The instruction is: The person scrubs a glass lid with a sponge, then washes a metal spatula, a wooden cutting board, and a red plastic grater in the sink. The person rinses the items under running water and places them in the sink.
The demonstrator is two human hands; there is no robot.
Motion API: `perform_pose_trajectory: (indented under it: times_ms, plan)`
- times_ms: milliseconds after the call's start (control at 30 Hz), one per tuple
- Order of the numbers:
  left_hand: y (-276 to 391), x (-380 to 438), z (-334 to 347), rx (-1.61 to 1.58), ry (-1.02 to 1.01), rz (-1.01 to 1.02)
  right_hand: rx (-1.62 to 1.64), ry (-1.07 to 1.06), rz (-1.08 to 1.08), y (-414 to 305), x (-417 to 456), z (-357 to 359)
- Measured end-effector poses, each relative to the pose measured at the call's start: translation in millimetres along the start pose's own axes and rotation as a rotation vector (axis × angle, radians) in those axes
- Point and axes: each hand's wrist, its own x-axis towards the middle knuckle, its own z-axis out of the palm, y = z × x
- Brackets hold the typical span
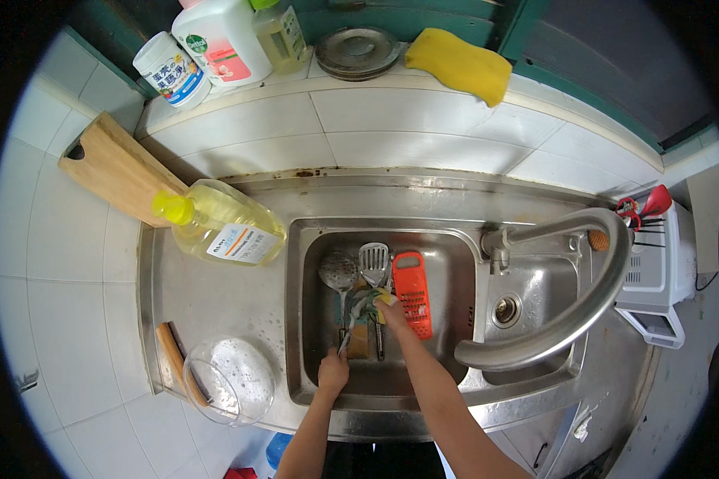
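Over the large sink basin (449,365), my left hand (334,374) holds the lower end of a soapy utensil (350,323). My right hand (390,310) presses a yellow and green sponge (378,297) on that utensil's upper part, which it partly hides. Under them in the basin lie a perforated skimmer (338,270), a slotted metal turner (374,258) and something tan and flat (358,342). A red-orange grater (413,287) rests just right of my right hand.
A curved steel faucet (551,353) arches over the small basin (533,284) on the right. At left stand a yellow dishwashing liquid bottle (227,224), a wooden board (120,170), a clear bowl with suds (239,377) and a wooden-handled item (180,359). A yellow sponge cloth (460,63) lies on the ledge.
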Motion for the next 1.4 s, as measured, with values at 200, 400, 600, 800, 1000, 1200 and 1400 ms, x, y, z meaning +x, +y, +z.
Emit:
perform_pose_trajectory:
  times_ms: [200, 400, 600, 800, 1000, 1200, 1400]
  plan:
    - [9.9, -1.7, 5.7, 0.201, 0.191, 0.178, 0.189, -0.039, 0.021, 6.4, 9.2, -11.4]
    - [28.0, -2.5, -0.6, 0.017, 0.376, 0.393, 0.385, -0.103, 0.050, -19.9, -33.1, -34.3]
    - [39.0, 14.1, 16.1, -0.521, -0.016, 0.207, 0.596, -0.270, 0.056, -24.2, -86.5, -82.3]
    - [76.4, -19.0, 19.9, -1.054, -0.705, 0.082, 0.799, -0.466, 0.090, -54.4, -184.0, -106.9]
    - [92.6, -67.9, -23.3, -1.097, -0.824, 0.098, 0.792, -0.590, -0.102, -74.2, -246.8, -138.2]
    - [90.7, -90.5, -66.3, -1.241, -0.756, 0.217, 0.649, -0.318, -0.338, -127.0, -305.1, -145.7]
    - [95.9, -114.7, -78.7, -1.066, -0.664, 0.186, 0.286, -0.099, -0.858, -144.2, -291.6, -99.9]
